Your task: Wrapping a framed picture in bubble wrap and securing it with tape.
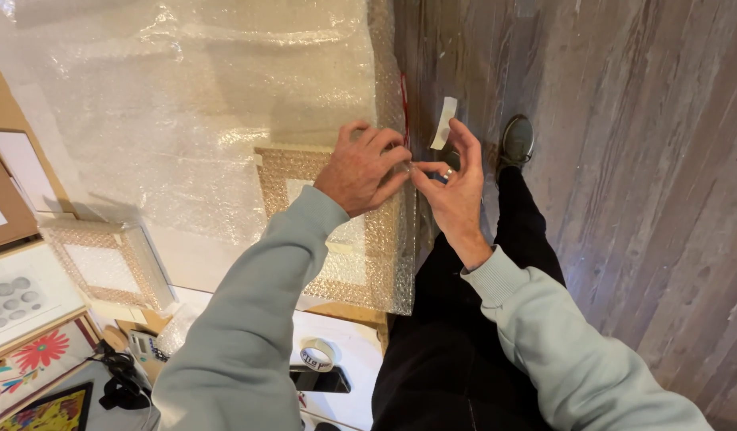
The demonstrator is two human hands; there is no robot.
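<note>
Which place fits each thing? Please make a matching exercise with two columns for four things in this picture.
Things:
1. strip of white tape
2. roll of tape
3. wrapped frame under the left hand
4. shoe

Places:
A. on the wooden floor
B. at the table's right edge, in bubble wrap
C. stuck to a fingertip of the right hand
D. flat on the white surface near the bottom

Pairs: 1-C, 2-D, 3-B, 4-A
</note>
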